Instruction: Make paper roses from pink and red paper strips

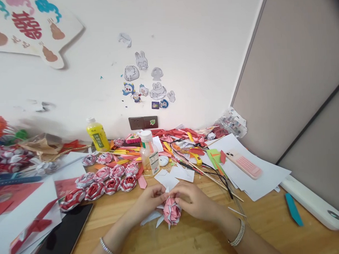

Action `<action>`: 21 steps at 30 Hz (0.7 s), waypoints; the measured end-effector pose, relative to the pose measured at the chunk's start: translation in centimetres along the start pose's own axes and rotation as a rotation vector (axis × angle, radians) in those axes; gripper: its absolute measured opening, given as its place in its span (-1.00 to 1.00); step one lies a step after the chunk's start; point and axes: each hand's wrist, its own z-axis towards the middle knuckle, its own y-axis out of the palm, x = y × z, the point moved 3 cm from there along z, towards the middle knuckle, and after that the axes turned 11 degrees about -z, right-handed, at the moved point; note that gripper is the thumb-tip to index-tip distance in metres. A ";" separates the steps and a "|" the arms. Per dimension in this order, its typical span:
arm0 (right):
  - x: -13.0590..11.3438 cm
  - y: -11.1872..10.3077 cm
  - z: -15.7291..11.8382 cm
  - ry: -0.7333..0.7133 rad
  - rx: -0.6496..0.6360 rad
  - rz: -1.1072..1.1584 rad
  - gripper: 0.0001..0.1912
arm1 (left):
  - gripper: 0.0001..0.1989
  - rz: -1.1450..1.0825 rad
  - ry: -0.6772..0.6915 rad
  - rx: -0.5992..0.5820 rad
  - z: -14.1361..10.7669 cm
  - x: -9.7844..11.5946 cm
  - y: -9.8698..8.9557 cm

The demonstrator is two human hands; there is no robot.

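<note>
Between my two hands is a pink and white folded paper flower (171, 211), low over the wooden table (129, 239). My left hand (152, 198) pinches its upper left edge, thumb and fingers closed. On the other side, my right hand (192, 200) has its bent fingers closed on the flower's upper right. White pointed paper strips (152, 217) stick out to the left of the flower. Farther back on the left, several finished-looking paper roses (112, 183) in pink, red and white lie in rows.
A yellow drink bottle (98, 135) and a clear, partly filled bottle (149, 153) stand behind the hands. Coloured paper strips and sticks heap along the wall. A pink phone (244, 164) lies on white sheets at right; a black tablet (64, 234) is at front left.
</note>
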 end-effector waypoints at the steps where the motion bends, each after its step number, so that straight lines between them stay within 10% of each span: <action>1: -0.1 0.1 0.0 0.038 0.010 0.017 -0.78 | -0.51 0.004 0.009 0.005 0.0 0.0 0.0; 21: 0.0 1.1 0.1 -0.047 0.095 0.000 -0.70 | -0.48 -0.072 0.033 0.013 0.5 -1.3 0.0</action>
